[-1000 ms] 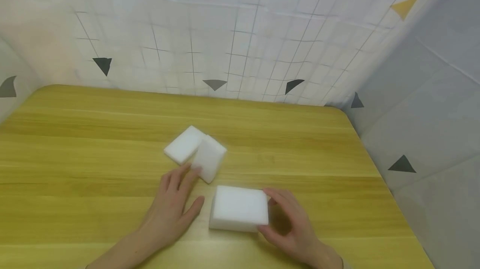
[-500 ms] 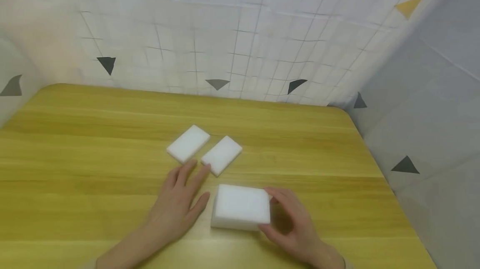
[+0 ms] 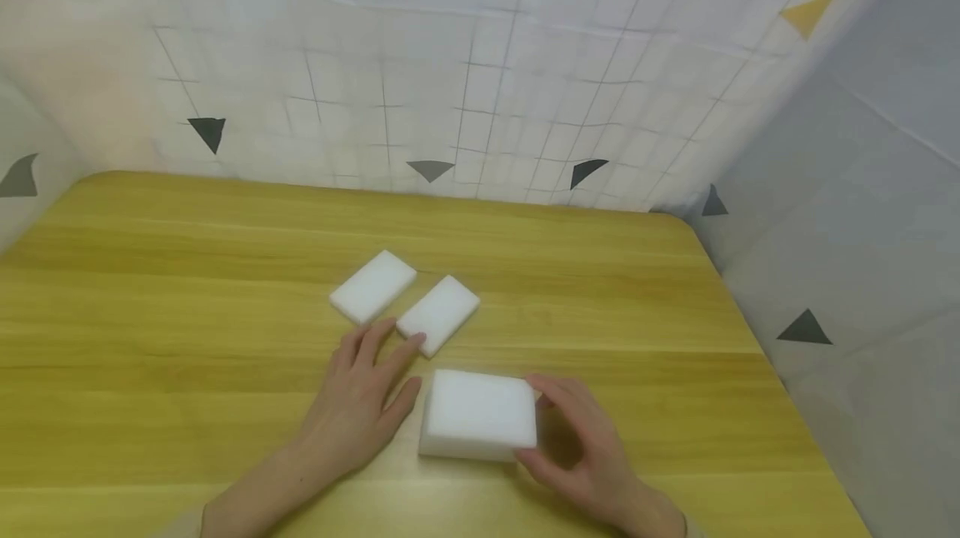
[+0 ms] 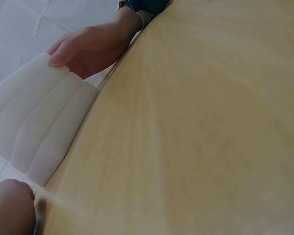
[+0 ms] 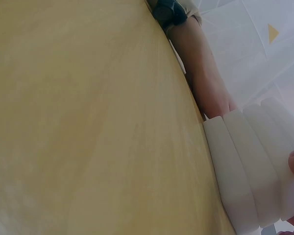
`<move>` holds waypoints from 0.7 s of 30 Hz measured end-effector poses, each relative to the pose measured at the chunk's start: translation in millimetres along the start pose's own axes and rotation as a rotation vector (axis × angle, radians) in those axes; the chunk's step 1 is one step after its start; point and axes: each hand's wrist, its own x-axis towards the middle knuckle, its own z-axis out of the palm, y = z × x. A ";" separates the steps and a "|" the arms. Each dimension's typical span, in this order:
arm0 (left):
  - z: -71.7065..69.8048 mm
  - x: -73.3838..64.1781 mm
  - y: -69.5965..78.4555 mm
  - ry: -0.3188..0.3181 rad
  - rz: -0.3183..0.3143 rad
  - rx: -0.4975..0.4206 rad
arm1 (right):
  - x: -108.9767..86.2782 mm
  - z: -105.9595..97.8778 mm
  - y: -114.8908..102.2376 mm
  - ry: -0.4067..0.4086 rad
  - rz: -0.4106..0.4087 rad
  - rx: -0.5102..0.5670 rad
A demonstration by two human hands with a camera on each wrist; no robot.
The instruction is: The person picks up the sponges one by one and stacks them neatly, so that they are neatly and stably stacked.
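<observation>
A neat stack of several white sponges stands on the table in front of me. At its right end, my right hand pinches the upper part between thumb and fingers. Beyond the stack, two single white sponges lie flat: a left one and a right one, a narrow gap between them. My left hand rests spread on the table left of the stack. Its index fingertip touches the near corner of the right single sponge. The stack's layers show from the side in the left wrist view.
The wood-grain table ends at a back edge against a white cloth printed with lines and triangles. Another hanging cloth borders the right side.
The right single sponge, which overlapped the left one, has turned and slid right, so both lie flat and apart. My left hand shifted slightly right; the right hand kept its hold.
</observation>
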 end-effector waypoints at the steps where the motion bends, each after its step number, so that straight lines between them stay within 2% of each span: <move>1: -0.1 -0.3 0.2 -0.002 -0.003 -0.002 | 0.1 0.0 0.2 0.000 -0.003 0.002; 9: -1.2 -0.4 1.4 0.003 -0.006 -0.007 | 0.4 0.0 0.3 -0.007 -0.001 0.014; 21: -1.9 -0.1 1.5 0.054 0.021 -0.049 | -21.4 4.6 21.1 -0.027 0.026 0.009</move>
